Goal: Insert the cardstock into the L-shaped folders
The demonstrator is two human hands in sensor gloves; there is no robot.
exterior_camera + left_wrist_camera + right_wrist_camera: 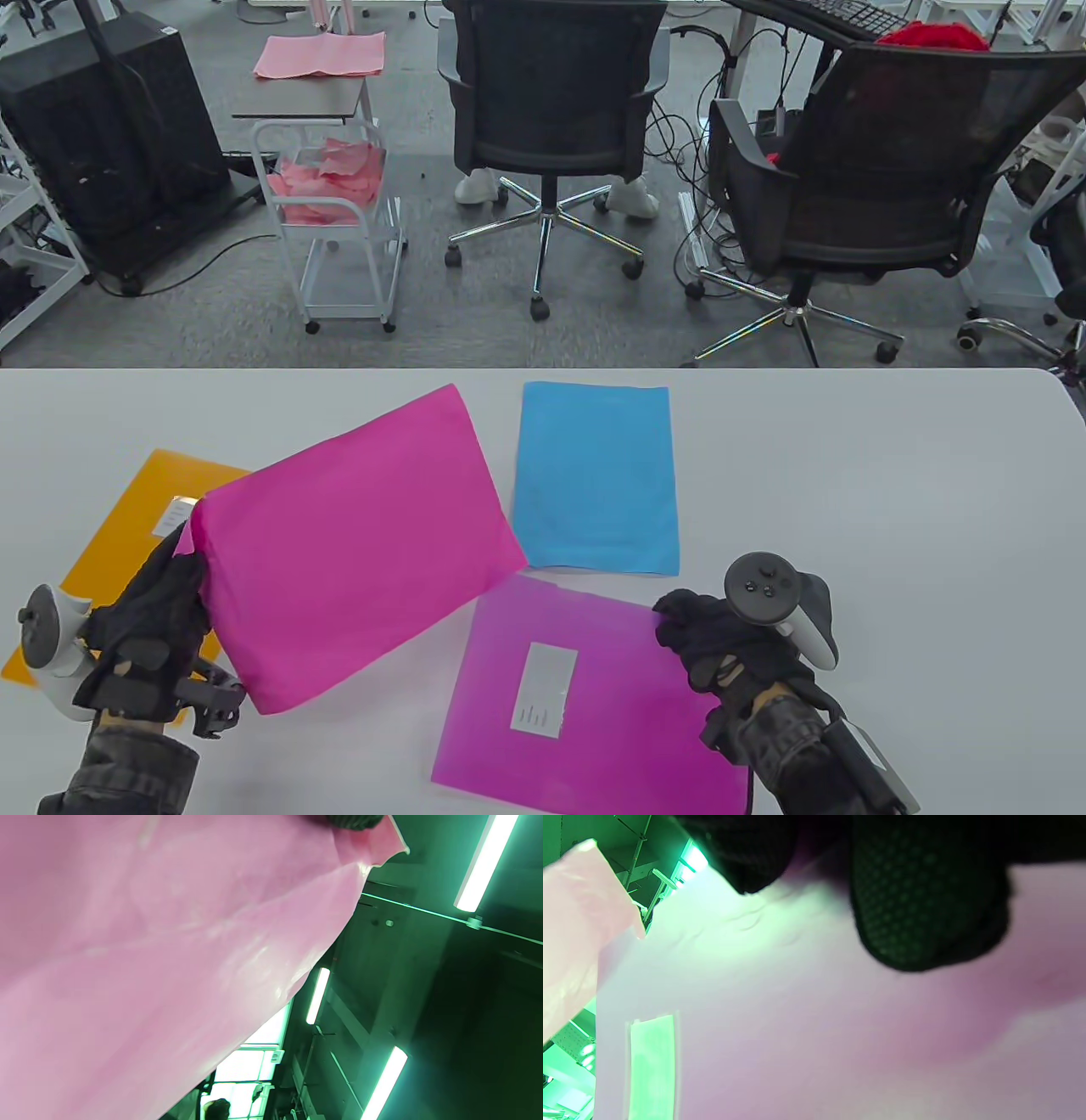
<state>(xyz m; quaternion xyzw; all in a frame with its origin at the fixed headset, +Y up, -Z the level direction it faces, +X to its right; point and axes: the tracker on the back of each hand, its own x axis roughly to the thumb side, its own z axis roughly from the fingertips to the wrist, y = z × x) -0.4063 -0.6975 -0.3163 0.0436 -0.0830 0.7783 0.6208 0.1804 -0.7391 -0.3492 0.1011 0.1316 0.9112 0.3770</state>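
At the top of the table view stand 2 office chairs [556,110] and a white cart [331,229] with pink sheets. On the white surface [848,475], a blue sheet [594,475] lies in the center. An orange folder [127,543] at left is partly covered by the pink cardstock [356,543], which the left hand [153,628] grips at its left edge and holds tilted above the surface. The right hand [721,641] rests on the right edge of the pink folder [585,679] at lower center, its fingers curled. The left wrist view shows only the cardstock's underside [148,963] and ceiling lights. The right wrist view shows dark fingertips [925,899] pressing the folder, blurred.
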